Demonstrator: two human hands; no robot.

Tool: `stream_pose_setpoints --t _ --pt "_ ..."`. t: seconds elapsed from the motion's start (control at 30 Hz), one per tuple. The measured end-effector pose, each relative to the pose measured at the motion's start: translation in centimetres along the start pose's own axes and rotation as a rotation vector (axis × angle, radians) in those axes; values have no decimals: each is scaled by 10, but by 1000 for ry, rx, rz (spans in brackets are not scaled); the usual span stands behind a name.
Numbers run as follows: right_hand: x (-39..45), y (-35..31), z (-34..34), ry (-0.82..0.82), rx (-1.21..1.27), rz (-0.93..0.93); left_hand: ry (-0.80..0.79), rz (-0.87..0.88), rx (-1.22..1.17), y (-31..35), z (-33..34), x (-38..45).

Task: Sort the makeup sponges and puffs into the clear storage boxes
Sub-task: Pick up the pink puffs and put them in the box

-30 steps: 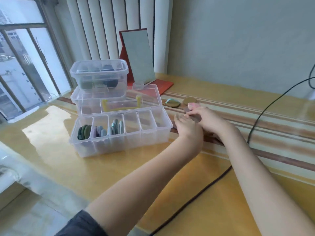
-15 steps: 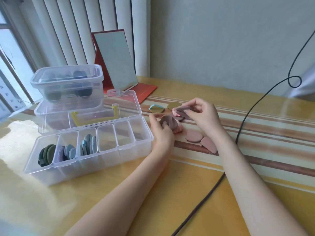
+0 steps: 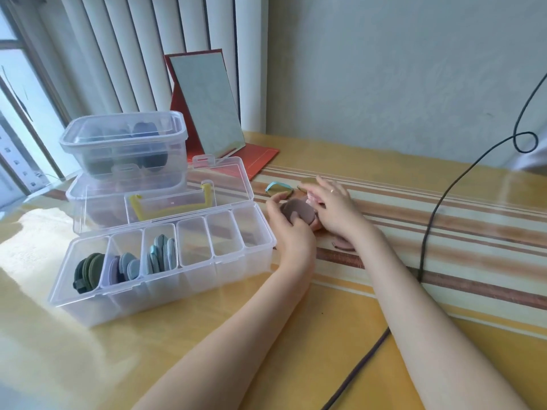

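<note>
My left hand (image 3: 291, 232) grips a brown round puff (image 3: 299, 214) just right of the divided clear box (image 3: 165, 291). My right hand (image 3: 334, 208) pinches a pink puff (image 3: 313, 199) against the brown one. Another brown puff (image 3: 343, 244) lies on the table, partly hidden under my right wrist. A puff with a blue strap (image 3: 278, 189) and an olive puff (image 3: 306, 182) lie behind the hands. The divided box holds dark green puffs (image 3: 87, 269), lilac and blue puffs (image 3: 122, 267), and blue-grey puffs (image 3: 161, 254) in its three left compartments.
Two stacked clear tubs (image 3: 124, 149) with dark puffs stand behind the open lid (image 3: 165, 199). A red-framed mirror (image 3: 207, 105) leans at the back. A black cable (image 3: 426, 244) crosses the table at right. The window is at far left.
The hands have come together: my right hand brought its pink puff down against the brown puff in my left hand. The view has moved closer.
</note>
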State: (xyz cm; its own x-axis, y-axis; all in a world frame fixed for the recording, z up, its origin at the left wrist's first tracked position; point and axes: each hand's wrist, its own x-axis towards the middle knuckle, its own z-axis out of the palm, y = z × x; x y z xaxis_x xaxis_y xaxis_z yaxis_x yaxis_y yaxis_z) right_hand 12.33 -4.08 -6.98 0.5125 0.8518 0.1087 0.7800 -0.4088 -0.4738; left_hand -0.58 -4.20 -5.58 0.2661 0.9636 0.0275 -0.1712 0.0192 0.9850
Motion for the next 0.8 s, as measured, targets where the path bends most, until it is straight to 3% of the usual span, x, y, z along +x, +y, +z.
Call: stream_pose_setpoints --t 0.07,0.23,0.47,0.63,0.73,0.8 --pt "5 5 10 18 -2 13 41 -23 53 1 1 3" --pt "0 7 6 332 193 -19 71 -45 70 -2 2 8" --pt "-8 -4 0 114 -163 76 60 -101 -3 -4 2 9" --pt "-13 0 -15 12 -149 52 27 -50 -2 -3 1 7" --pt "-11 -2 -25 84 -145 -11 21 -86 -6 -7 1 9" --pt "-9 -5 -33 135 36 -10 6 -120 -78 -11 3 13"
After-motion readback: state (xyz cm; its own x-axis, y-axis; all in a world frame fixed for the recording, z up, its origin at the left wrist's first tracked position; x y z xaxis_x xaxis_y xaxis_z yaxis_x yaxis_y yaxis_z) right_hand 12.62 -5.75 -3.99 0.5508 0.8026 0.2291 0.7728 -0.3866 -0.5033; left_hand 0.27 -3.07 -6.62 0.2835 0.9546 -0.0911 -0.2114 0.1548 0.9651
